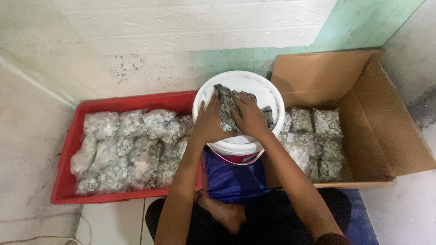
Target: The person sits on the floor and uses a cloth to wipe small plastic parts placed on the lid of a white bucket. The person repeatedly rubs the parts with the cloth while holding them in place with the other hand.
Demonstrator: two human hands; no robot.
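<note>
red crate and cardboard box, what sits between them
In the head view, a white bucket stands between the red crate and the cardboard box, on blue plastic sheet. Both hands, left and right, press a bag of small parts over it.

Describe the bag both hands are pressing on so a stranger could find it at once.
Find the white bucket standing between the red crate and the cardboard box. On its top lies a clear bag of small grey-white pieces, under the left hand and right hand. Unlike its neighbours, it lies in neither crate nor box.

White bucket (254, 86), red crate (68, 149), brown carton (377, 131), blue cloth (231, 179), pale-green wall (363, 22).
</note>
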